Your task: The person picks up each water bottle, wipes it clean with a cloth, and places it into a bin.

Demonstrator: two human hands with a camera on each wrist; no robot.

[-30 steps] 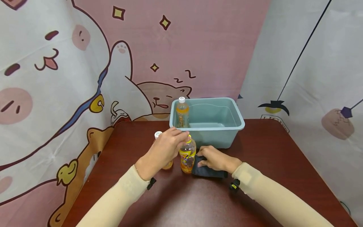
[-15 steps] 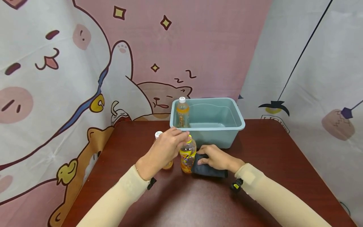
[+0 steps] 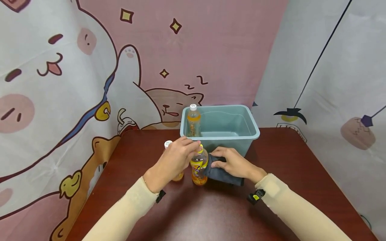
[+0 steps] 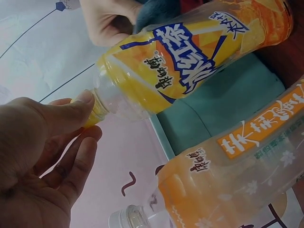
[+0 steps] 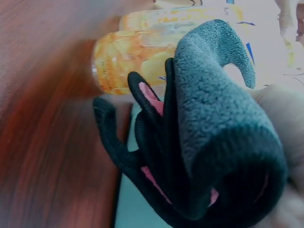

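Observation:
In the head view a clear drink bottle [image 3: 199, 172] with a yellow label stands upright on the table. My left hand [image 3: 170, 162] pinches its yellow cap from above; the left wrist view shows thumb and fingers on either side of the cap [image 4: 96, 113]. A folded grey cloth [image 3: 221, 174] with black edging is in my right hand [image 3: 236, 163], held against the bottle's right side. Seen from the right wrist, the fuzzy cloth [image 5: 213, 99] bends over in layers, with pink patches between the black edges. Most of my right fingers are hidden behind it.
Left of the held bottle stands a white-capped bottle [image 3: 178, 176], partly covered by my left hand. Behind is a pale teal bin [image 3: 242, 144] with an orange-labelled bottle [image 3: 194, 123] upright in its left end. Printed curtains surround the reddish-brown table [image 3: 289, 160].
My right hand and the cloth have moved a little upward along the bottle, and the cloth's lower edge has risen. My left hand has stayed on the cap.

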